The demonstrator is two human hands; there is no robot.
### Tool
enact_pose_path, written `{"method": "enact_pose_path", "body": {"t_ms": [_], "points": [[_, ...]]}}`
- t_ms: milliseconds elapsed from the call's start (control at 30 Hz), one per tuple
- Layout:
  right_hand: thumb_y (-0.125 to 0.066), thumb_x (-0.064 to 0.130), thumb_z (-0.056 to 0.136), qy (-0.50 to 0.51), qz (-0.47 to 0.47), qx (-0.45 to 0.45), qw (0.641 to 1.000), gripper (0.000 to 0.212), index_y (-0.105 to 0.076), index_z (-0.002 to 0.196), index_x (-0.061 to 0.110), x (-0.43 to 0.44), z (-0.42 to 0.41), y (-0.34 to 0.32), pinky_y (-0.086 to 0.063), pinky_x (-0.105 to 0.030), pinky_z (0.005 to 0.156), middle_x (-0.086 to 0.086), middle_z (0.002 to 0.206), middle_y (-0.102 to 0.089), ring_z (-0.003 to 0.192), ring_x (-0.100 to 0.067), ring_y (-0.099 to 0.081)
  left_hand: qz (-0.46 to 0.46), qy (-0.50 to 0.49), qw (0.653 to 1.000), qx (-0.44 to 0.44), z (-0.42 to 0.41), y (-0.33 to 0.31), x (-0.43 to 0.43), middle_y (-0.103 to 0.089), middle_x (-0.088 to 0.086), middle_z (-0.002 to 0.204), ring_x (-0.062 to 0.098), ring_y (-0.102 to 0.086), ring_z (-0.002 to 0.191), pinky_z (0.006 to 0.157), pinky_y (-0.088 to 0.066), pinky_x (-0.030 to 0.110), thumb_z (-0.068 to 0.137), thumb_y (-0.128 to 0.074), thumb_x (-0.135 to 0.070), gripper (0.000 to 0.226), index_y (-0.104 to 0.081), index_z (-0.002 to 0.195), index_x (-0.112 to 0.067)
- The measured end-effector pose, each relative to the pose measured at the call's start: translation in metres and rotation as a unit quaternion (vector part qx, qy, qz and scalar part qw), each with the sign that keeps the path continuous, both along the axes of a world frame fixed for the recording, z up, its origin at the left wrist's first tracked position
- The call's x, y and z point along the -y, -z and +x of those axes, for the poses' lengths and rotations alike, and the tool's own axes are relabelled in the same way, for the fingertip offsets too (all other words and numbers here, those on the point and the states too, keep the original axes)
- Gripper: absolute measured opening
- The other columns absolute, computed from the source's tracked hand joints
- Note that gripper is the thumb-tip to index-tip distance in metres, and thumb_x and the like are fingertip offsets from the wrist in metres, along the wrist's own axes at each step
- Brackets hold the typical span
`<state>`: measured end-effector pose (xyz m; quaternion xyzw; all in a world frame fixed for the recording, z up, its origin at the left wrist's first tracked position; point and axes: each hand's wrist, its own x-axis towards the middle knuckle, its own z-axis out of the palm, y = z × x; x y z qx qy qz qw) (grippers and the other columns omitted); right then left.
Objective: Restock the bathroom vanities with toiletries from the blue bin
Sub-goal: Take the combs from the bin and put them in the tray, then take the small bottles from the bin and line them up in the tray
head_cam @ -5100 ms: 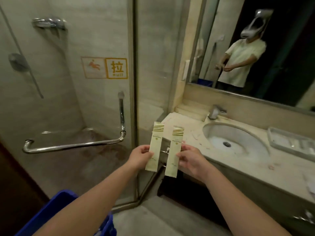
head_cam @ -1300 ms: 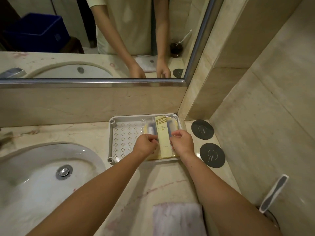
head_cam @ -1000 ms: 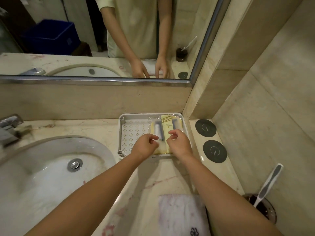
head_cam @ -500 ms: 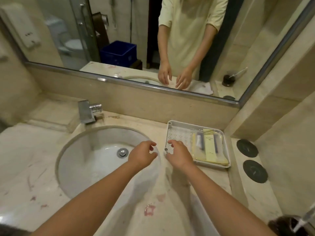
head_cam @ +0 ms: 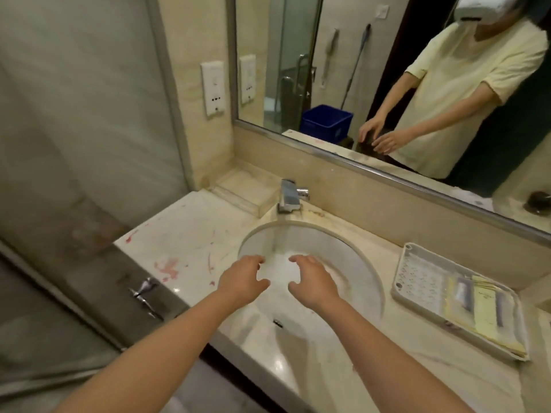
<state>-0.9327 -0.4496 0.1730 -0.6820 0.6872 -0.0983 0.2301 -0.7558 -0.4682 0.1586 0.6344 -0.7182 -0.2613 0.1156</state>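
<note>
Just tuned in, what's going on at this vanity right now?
A person stands at a bathroom vanity with both hands empty: the left hand and right hand hover open over the sink, touching nothing. The pale yellow toiletry packets lie in the white tray on the counter to the right of the basin. The blue bin shows only in the mirror, behind the person.

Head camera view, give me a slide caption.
Both empty hands, left and right, hover over the sink; toiletry packets lie in the tray.
</note>
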Motion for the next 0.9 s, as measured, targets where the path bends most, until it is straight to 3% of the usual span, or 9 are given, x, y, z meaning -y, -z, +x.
{"method": "enact_pose_path", "body": {"t_ms": [367,567,667,900], "points": [[-0.056,0.023,0.085,-0.162,-0.020,-0.026,0.986,0.058,-0.042,0.141,0.026,-0.022,0.170,-0.010,-0.043,-0.035,0.100,0.000,0.141,-0.045,0.130,-0.021,-0.042,0.002,-0.127,0.992,-0.004,0.171,-0.004,-0.071,-0.053,-0.003,0.135,0.017,-0.053,0.121,0.097,-0.046,0.032,0.085,-0.063,-0.040,0.058,-0.046,0.139,-0.025],[-0.057,0.023,0.081,-0.230,-0.027,-0.017,0.973,0.055,-0.049,0.136,0.026,-0.043,0.256,-0.008,-0.043,-0.035,0.100,-0.002,0.136,-0.050,0.127,-0.023,-0.047,-0.001,-0.184,0.983,0.009,0.253,-0.001,-0.114,-0.055,-0.001,0.127,0.019,-0.056,0.113,0.094,-0.049,0.036,0.085,-0.065,-0.040,0.049,-0.051,0.131,-0.029],[-0.059,0.024,0.079,-0.267,-0.032,-0.015,0.963,0.050,-0.054,0.129,0.028,-0.054,0.301,-0.008,-0.046,-0.036,0.098,-0.001,0.130,-0.054,0.122,-0.022,-0.051,0.006,-0.228,0.973,0.015,0.292,0.003,-0.140,-0.052,-0.003,0.132,0.017,-0.054,0.119,0.096,-0.047,0.034,0.086,-0.064,-0.044,0.054,-0.048,0.135,-0.029],[-0.059,0.027,0.084,-0.397,-0.040,-0.034,0.916,0.056,-0.046,0.138,0.026,-0.084,0.395,-0.004,-0.045,-0.036,0.099,-0.001,0.134,-0.050,0.126,-0.022,-0.047,0.015,-0.362,0.932,-0.001,0.369,0.005,-0.210,-0.052,-0.005,0.134,0.014,-0.054,0.120,0.098,-0.047,0.034,0.087,-0.064,-0.045,0.057,-0.046,0.138,-0.028]]}}
